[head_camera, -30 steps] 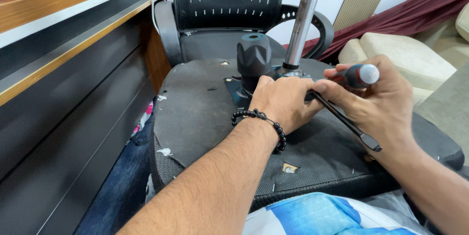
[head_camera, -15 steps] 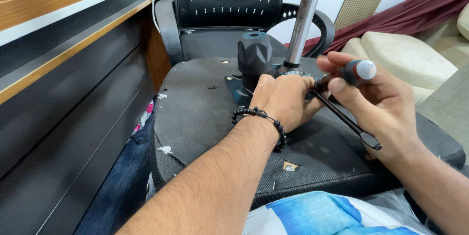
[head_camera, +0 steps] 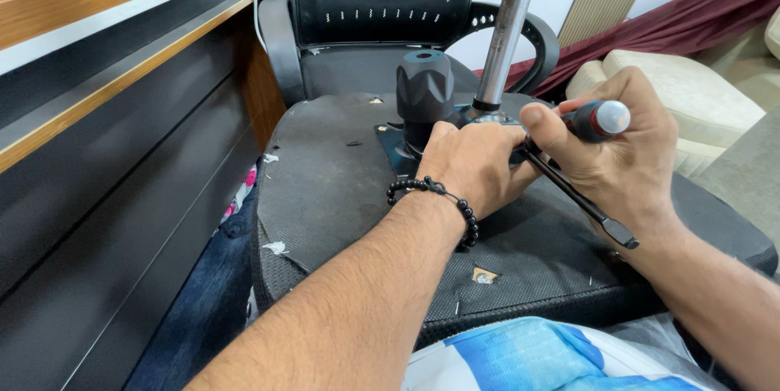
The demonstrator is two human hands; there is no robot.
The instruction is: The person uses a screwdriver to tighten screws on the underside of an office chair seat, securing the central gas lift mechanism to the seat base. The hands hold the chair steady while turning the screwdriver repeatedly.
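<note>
An upturned office chair seat (head_camera: 341, 188) lies in front of me, its dark fabric underside up. On it sits a metal mechanism plate with a black knob (head_camera: 424, 95) and a chrome gas column (head_camera: 508, 34) rising from it. My left hand (head_camera: 475, 165), with a black bead bracelet at the wrist, rests on the plate beside the knob. My right hand (head_camera: 621, 151) grips a screwdriver handle (head_camera: 597, 120), red and black with a pale end cap, its tip hidden behind my left hand. A black lever (head_camera: 581, 200) runs out from under my hands toward the lower right.
A second black mesh office chair (head_camera: 382, 1) stands behind the seat. A wooden desk edge and dark panel (head_camera: 122, 115) run along the left. Cream cushions (head_camera: 691, 90) and maroon cloth are at the right. A blue and white fabric (head_camera: 528, 354) lies at the bottom.
My right hand has turned the screwdriver handle, its pale end cap swinging up and to the right. My left hand stays on the plate.
</note>
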